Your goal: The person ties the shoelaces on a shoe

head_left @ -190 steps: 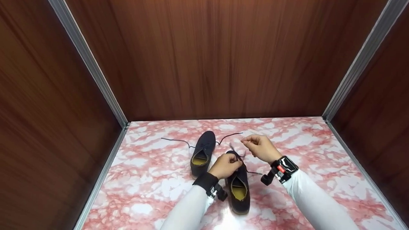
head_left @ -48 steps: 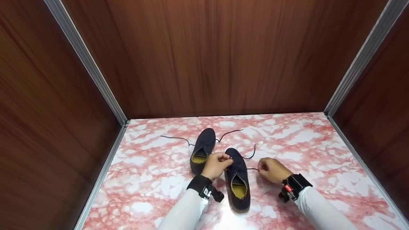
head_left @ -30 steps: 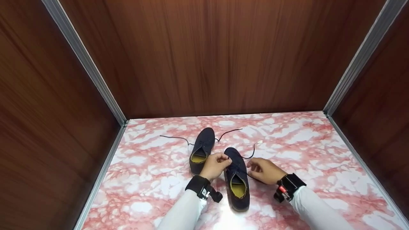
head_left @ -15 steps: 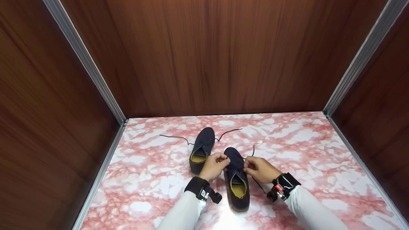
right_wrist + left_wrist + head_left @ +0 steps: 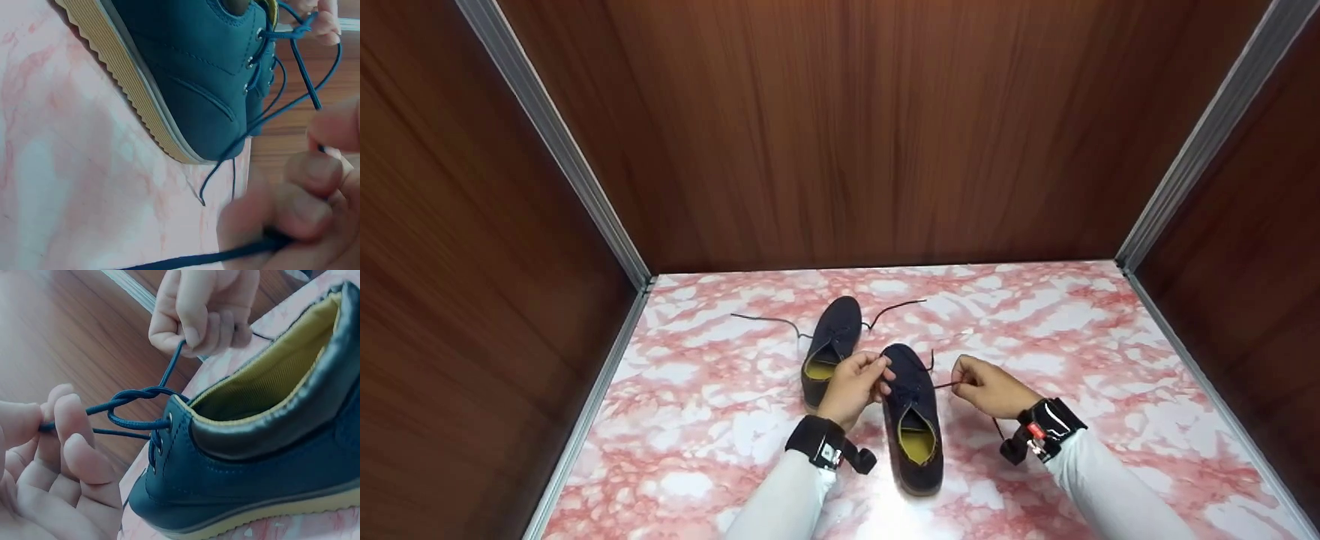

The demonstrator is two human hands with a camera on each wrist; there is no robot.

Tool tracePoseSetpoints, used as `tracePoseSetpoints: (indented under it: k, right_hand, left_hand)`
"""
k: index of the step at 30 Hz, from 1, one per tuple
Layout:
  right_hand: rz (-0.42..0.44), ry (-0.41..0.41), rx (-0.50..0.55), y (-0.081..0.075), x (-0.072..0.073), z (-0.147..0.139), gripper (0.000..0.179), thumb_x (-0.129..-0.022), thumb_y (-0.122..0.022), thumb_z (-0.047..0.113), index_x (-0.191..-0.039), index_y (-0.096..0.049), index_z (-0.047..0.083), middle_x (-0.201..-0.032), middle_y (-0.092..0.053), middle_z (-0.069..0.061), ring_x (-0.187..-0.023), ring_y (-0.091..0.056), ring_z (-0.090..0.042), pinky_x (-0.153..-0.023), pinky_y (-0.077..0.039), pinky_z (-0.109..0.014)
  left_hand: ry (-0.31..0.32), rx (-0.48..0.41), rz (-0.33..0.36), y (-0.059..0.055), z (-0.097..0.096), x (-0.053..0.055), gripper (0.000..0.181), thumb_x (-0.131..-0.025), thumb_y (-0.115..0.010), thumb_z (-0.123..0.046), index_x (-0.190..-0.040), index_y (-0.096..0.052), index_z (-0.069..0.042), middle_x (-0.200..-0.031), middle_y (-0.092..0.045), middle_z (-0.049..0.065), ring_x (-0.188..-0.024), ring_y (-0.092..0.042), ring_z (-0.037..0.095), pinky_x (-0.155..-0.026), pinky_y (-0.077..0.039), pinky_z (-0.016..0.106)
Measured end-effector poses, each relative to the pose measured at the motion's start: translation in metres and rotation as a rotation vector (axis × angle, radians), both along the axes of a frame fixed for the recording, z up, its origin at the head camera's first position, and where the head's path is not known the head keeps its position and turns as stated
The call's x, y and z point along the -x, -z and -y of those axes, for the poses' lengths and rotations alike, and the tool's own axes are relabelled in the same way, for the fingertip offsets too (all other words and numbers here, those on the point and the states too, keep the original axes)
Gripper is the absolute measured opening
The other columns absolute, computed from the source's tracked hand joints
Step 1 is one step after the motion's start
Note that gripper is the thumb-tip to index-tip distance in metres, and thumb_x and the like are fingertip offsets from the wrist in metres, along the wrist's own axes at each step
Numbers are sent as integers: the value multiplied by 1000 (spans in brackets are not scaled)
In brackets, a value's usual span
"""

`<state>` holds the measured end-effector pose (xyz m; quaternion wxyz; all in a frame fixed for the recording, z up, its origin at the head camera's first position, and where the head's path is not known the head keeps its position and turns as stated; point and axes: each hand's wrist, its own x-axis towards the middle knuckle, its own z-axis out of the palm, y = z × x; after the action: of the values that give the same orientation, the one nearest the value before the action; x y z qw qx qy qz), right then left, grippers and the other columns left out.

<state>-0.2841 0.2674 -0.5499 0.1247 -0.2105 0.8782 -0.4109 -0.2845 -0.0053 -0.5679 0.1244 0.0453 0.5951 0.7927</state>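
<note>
A dark navy lace-up shoe (image 5: 911, 375) with yellow lining stands on the marbled surface, toe pointing away. At its left side, my left hand (image 5: 851, 386) pinches one end of the shoelace (image 5: 98, 408) between thumb and fingers. My right hand (image 5: 994, 386), off to the shoe's right, pinches the other lace end (image 5: 945, 385) and draws it out taut. In the left wrist view the two ends twist around each other in a loose crossing (image 5: 135, 395) over the top eyelets. A tail of lace runs out behind my right fingers (image 5: 304, 214).
A matching shoe (image 5: 838, 319) stands behind and to the left, its laces (image 5: 769, 318) spread to both sides. Brown wood-grain panels (image 5: 825, 135) rise at the back and both sides, with grey metal strips (image 5: 1207, 127) at the corners. The pink-and-white surface (image 5: 1080, 322) extends around the shoes.
My right hand came in to the shoe's right side, then pulled back rightward with the lace. Its tail end has shifted from the far side. The left hand has stayed near the shoe.
</note>
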Motion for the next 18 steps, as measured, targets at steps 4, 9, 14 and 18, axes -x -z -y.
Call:
tracePoseSetpoints:
  k: [4, 9, 14, 18]
  right_hand:
    - [-61, -5, -60, -3, 1, -3, 14, -101, -67, 21, -88, -64, 16, -79, -64, 1, -70, -53, -3, -65, -44, -22]
    - [-124, -20, -82, -3, 2, -11, 19, -102, -68, 21, -82, -70, 21, -80, -69, -2, -72, -54, -1, -68, -44, -21]
    - [-105, 3, -73, -2, 2, -20, 21, -101, -69, 21, -80, -71, 20, -82, -71, -6, -67, -50, -1, -62, -42, -21]
    - [-97, 14, -75, 2, 1, -29, 22, -101, -69, 24, -79, -71, 19, -84, -73, -11, -64, -49, -1, -60, -41, -21]
  left_hand:
    - [-21, 75, -25, 0, 2, 0, 25, -108, -55, -12, -113, -60, 12, -79, -64, 1, -60, -59, 8, -53, -47, 17]
    - [-51, 178, -84, 0, 3, -3, 29, -107, -56, -12, -113, -59, 17, -75, -61, 1, -58, -57, 6, -54, -48, 18]
    - [-72, 266, -116, 2, 4, -8, 26, -105, -57, -10, -107, -61, 16, -70, -58, -1, -54, -53, 6, -51, -47, 18]
    - [-77, 334, -128, 6, 5, -11, 23, -104, -57, -9, -104, -63, 14, -68, -57, 0, -52, -51, 6, -50, -46, 18]
